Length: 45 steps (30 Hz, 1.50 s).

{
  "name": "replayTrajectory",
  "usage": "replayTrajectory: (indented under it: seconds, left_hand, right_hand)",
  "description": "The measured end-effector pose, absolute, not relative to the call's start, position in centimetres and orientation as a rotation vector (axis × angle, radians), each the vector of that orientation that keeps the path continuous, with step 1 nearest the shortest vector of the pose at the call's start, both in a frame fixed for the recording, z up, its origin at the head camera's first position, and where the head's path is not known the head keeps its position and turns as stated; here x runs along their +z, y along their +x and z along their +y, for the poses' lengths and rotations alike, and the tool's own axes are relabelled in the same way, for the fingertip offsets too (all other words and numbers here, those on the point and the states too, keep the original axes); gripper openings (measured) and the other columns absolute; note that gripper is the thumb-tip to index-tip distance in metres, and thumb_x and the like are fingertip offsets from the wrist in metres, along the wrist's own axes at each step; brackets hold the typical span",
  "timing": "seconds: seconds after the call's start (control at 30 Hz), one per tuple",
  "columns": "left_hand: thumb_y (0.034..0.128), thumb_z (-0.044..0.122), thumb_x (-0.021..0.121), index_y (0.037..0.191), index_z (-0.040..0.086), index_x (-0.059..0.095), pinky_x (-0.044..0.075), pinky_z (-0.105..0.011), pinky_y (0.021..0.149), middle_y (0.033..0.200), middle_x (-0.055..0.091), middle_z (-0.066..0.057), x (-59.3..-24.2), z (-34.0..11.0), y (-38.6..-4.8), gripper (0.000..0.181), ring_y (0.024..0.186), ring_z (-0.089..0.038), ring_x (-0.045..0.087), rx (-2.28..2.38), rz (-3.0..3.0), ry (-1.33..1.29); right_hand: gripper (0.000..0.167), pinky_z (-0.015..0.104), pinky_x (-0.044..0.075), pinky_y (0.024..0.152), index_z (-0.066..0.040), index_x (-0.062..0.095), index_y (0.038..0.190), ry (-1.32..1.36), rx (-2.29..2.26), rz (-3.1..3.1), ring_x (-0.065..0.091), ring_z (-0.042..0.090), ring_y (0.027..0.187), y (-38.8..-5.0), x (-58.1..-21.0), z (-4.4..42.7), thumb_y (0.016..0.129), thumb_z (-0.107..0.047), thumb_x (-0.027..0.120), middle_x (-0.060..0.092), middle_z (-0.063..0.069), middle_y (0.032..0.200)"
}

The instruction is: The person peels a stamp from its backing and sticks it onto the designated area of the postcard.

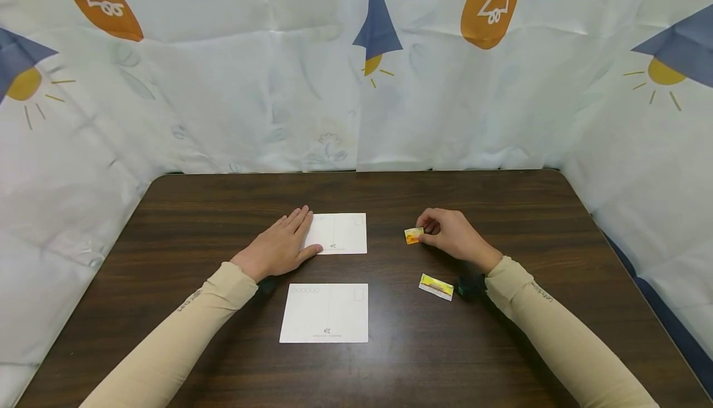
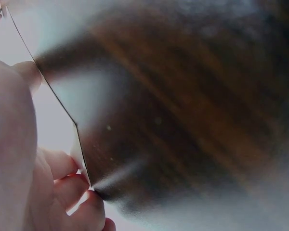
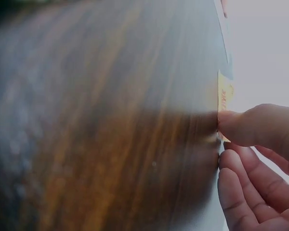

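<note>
My left hand [image 1: 284, 243] lies with its fingers straight over the left edge of the farther white postcard [image 1: 346, 234], its thumb on the card's lower edge. In the left wrist view, the fingers [image 2: 70, 192] touch the table along the card's edge. My right hand [image 1: 453, 234] pinches a small yellow-and-orange stamp-like paper piece [image 1: 411, 236] between thumb and forefinger, at the tabletop to the right of that card. The same paper piece [image 3: 225, 94] stands out past the thumb in the right wrist view. Its fine print is too small to read.
A second white postcard [image 1: 323, 313] lies nearer, below the first. A yellow-and-white paper strip [image 1: 436, 286] lies below my right hand, slightly tilted. The dark wooden table [image 1: 211, 210] ends at a white patterned curtain [image 1: 312, 104] on the far side.
</note>
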<state>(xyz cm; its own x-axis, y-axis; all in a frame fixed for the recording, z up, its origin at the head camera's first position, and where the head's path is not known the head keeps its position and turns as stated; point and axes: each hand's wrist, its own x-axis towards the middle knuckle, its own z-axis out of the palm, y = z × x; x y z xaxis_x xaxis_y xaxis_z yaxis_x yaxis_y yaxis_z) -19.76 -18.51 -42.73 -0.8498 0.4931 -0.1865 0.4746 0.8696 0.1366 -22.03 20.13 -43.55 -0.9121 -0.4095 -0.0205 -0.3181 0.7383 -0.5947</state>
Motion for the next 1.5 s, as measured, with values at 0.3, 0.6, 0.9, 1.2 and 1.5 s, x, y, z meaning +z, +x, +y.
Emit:
replayTrajectory:
  seconds: [0.3, 0.6, 0.9, 1.2, 1.5]
  left_hand:
    - [0.1080, 0.048, 0.048, 0.161, -0.008, 0.023, 0.026, -0.058, 0.129, 0.170, 0.023, -0.028, -42.4, -18.5, -19.6, 0.081, 0.159, -0.044, 0.024, 0.119, 2.834, 0.746]
    - [0.1078, 0.049, 0.048, 0.160, -0.008, 0.024, 0.026, -0.059, 0.129, 0.169, 0.024, -0.029, -42.3, -18.3, -19.6, 0.081, 0.159, -0.044, 0.025, 0.132, 2.840, 0.746]
    - [0.1081, 0.048, 0.048, 0.161, -0.007, 0.023, 0.025, -0.059, 0.129, 0.170, 0.023, -0.028, -42.4, -18.3, -19.7, 0.080, 0.159, -0.044, 0.024, 0.161, 2.823, 0.723]
    - [0.1075, 0.049, 0.049, 0.161, -0.006, 0.022, 0.025, -0.059, 0.129, 0.170, 0.021, -0.028, -42.8, -18.5, -19.8, 0.082, 0.159, -0.044, 0.023, 0.184, 2.812, 0.705]
    - [0.1080, 0.048, 0.048, 0.161, -0.007, 0.021, 0.023, -0.059, 0.130, 0.171, 0.020, -0.027, -42.8, -18.6, -19.5, 0.081, 0.160, -0.044, 0.022, 0.212, 2.828, 0.709]
  right_hand:
    - [0.013, 0.035, 0.058, 0.080, -0.012, 0.070, 0.103, -0.593, -0.938, 2.798, 0.065, 0.015, 0.086, -21.7, -43.2, 20.2, 0.093, -0.013, 0.078, 0.073, 0.006, 0.097]
    - [0.008, 0.035, 0.057, 0.081, -0.016, 0.072, 0.101, -0.573, -0.959, 2.810, 0.066, 0.015, 0.086, -21.3, -43.1, 20.3, 0.095, -0.017, 0.076, 0.075, 0.003, 0.097]
    - [0.007, 0.040, 0.062, 0.083, -0.016, 0.073, 0.101, -0.527, -1.069, 2.794, 0.068, 0.016, 0.087, -21.0, -42.6, 20.7, 0.095, -0.017, 0.076, 0.075, 0.004, 0.097]
    - [0.012, 0.030, 0.059, 0.074, -0.014, 0.073, 0.106, -0.449, -1.208, 2.725, 0.067, 0.016, 0.081, -20.4, -42.3, 20.6, 0.096, -0.021, 0.075, 0.073, 0.007, 0.098]
    - [0.019, 0.036, 0.062, 0.076, -0.013, 0.074, 0.111, -0.384, -1.373, 2.656, 0.071, 0.022, 0.083, -19.9, -42.3, 20.2, 0.097, -0.026, 0.074, 0.076, 0.010, 0.104]
